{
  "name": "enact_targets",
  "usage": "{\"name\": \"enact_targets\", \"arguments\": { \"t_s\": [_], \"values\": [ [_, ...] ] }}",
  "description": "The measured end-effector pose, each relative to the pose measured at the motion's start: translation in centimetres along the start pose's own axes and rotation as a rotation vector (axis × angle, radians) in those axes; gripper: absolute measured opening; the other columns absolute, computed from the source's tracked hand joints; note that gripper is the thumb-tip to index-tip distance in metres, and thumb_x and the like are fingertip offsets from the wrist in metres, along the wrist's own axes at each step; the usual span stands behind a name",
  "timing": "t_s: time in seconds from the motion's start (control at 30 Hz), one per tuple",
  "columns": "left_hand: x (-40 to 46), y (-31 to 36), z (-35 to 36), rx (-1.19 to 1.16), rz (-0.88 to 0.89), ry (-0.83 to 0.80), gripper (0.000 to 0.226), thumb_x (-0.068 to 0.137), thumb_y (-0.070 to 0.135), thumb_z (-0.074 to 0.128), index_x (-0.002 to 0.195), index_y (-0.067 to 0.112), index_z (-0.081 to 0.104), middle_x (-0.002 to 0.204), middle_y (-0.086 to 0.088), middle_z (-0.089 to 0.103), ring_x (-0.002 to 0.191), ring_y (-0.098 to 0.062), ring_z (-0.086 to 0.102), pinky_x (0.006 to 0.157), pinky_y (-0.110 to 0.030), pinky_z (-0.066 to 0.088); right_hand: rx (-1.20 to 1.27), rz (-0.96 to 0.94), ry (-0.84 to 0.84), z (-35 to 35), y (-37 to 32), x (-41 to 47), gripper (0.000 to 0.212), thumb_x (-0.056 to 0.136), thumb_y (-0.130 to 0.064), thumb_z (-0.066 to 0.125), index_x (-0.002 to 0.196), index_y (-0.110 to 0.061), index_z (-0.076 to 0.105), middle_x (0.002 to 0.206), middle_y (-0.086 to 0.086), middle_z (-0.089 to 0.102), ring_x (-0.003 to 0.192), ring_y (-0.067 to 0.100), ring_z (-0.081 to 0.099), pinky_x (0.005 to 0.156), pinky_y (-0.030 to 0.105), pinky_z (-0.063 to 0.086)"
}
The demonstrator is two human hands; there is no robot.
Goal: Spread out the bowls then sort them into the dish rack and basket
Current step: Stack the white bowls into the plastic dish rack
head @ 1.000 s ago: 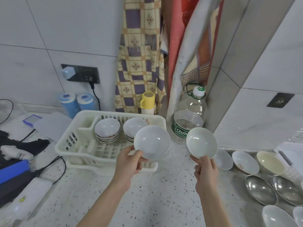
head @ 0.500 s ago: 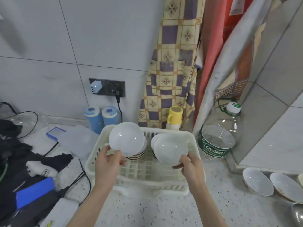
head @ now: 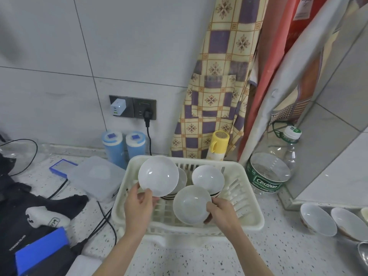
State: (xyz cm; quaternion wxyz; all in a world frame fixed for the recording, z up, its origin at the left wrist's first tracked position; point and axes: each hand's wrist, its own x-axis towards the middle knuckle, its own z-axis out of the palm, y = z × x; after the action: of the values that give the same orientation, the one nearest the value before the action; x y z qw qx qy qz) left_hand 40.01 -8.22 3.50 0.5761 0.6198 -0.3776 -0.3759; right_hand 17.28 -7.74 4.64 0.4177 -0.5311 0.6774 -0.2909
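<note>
Head view: two white bowls held over the rack (head: 249, 216), a white slotted plastic one standing on the speckled table (head: 278, 251). Left hand (head: 139, 206) pinches the left bowl (head: 158, 176) by its near rim, thumb inside and fingers behind, the bowl tilted toward the camera above the left stack (head: 180, 184). Right hand (head: 223, 212) grips the right bowl (head: 191, 204) at its right edge, low over the rack floor, in front of the right stack (head: 208, 179). Both hands are thus closed on rims, not spread. Glazed surfaces show glare; the bowls are judged stiff, light enough for one hand, smooth and likely slippery, and liable to chip if knocked against the stacks. Rim pinching suits them; lowering each squarely onto its stack should avoid clatter. Two more bowls (head: 316, 220) wait on the table at right; no basket is visible
</note>
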Motion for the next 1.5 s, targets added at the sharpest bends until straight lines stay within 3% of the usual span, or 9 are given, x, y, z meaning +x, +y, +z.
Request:
{"name": "enact_targets", "arguments": {
  "t_s": [0.13, 0.3, 0.43, 0.57, 0.8, 0.93, 1.1, 1.3, 1.5],
  "values": [
    [0.1, -0.3, 0.0, -0.018, -0.020, 0.028, 0.029, 0.094, 0.008, 0.053, 0.120, 0.017, 0.059, 0.069, 0.004, 0.075, 0.067, -0.005, 0.072, 0.055, -0.017, 0.056, -0.041, 0.057, -0.026, 0.3, 0.0, 0.4, 0.030, 0.076, -0.021, 0.048, 0.048, -0.021, 0.056, 0.050, 0.003, 0.067, 0.047, 0.010, 0.060, 0.059, 0.030, 0.040],
    [0.0, -0.4, 0.0, -0.007, -0.002, 0.024, 0.028, 0.093, 0.011, 0.054, 0.119, 0.021, 0.057, 0.069, 0.010, 0.075, 0.063, -0.006, 0.072, 0.072, -0.034, 0.057, -0.078, 0.139, -0.070, 0.5, 0.3, 1.3, 0.024, 0.078, -0.024, 0.045, 0.069, -0.011, 0.063, 0.056, 0.005, 0.071, 0.041, 0.004, 0.055, 0.057, 0.026, 0.037],
    [0.0, -0.4, 0.1, -0.021, -0.017, 0.046, 0.027, 0.093, 0.013, 0.055, 0.119, 0.020, 0.058, 0.066, 0.004, 0.075, 0.063, -0.006, 0.072, 0.067, -0.026, 0.055, -0.107, 0.214, -0.131, 0.7, 0.5, 2.0, 0.025, 0.073, -0.028, 0.042, 0.074, -0.013, 0.061, 0.065, 0.008, 0.074, 0.056, 0.016, 0.058, 0.060, 0.030, 0.037],
    [0.0, -0.4, 0.0, -0.030, -0.026, 0.032, 0.029, 0.093, 0.010, 0.055, 0.120, 0.018, 0.058, 0.066, 0.007, 0.074, 0.064, -0.007, 0.073, 0.070, -0.034, 0.060, -0.219, 0.261, -0.168, 1.0, 0.7, 2.6, 0.029, 0.071, -0.030, 0.040, 0.074, -0.014, 0.064, 0.063, 0.003, 0.074, 0.061, 0.018, 0.050, 0.063, 0.031, 0.037],
    [0.1, -0.4, 0.1, 0.035, -0.037, 0.023, 0.026, 0.093, 0.011, 0.055, 0.118, 0.017, 0.060, 0.074, -0.003, 0.075, 0.063, -0.004, 0.072, 0.054, -0.013, 0.053, -0.399, 0.264, -0.145, 1.5, 0.8, 2.8, 0.034, 0.074, -0.030, 0.039, 0.063, -0.017, 0.069, 0.061, -0.009, 0.072, 0.075, 0.013, 0.061, 0.071, 0.030, 0.043],
    [0.3, -0.4, 0.1, 0.077, -0.047, 0.016, 0.026, 0.092, 0.013, 0.055, 0.117, 0.018, 0.059, 0.069, 0.002, 0.074, 0.063, -0.005, 0.072, 0.064, -0.027, 0.059, -0.487, 0.255, -0.248, 1.5, 0.8, 3.1, 0.030, 0.082, -0.020, 0.043, 0.064, -0.013, 0.066, 0.076, 0.000, 0.073, 0.085, 0.021, 0.061, 0.083, 0.034, 0.045],
    [0.5, -0.6, 0.3, 0.103, -0.073, -0.009, 0.028, 0.091, 0.013, 0.056, 0.118, 0.015, 0.061, 0.067, 0.003, 0.074, 0.064, -0.007, 0.073, 0.072, -0.040, 0.062, -0.621, 0.236, -0.300, 1.7, 1.3, 3.4, 0.028, 0.093, -0.020, 0.057, 0.111, -0.001, 0.068, 0.099, 0.017, 0.056, 0.106, 0.033, 0.060, 0.088, 0.033, 0.047],
    [0.4, -0.5, 0.3, 0.140, -0.061, -0.012, 0.028, 0.091, 0.014, 0.057, 0.119, 0.016, 0.062, 0.067, 0.006, 0.073, 0.063, -0.004, 0.072, 0.075, -0.043, 0.062, -0.732, 0.215, -0.329, 1.8, 1.3, 3.3, 0.021, 0.088, -0.025, 0.051, 0.096, -0.011, 0.063, 0.083, 0.000, 0.054, 0.095, 0.025, 0.059, 0.079, 0.032, 0.043],
    [0.5, -0.8, 0.4, 0.126, -0.073, -0.013, 0.030, 0.091, 0.014, 0.056, 0.121, 0.014, 0.062, 0.068, 0.003, 0.073, 0.068, -0.014, 0.074, 0.077, -0.048, 0.061, -0.928, 0.150, -0.273, 2.0, 2.0, 3.0, 0.043, 0.091, -0.050, 0.041, 0.112, -0.018, 0.059, 0.109, 0.000, 0.065, 0.104, 0.022, 0.062, 0.080, 0.032, 0.043]
  ]
}}
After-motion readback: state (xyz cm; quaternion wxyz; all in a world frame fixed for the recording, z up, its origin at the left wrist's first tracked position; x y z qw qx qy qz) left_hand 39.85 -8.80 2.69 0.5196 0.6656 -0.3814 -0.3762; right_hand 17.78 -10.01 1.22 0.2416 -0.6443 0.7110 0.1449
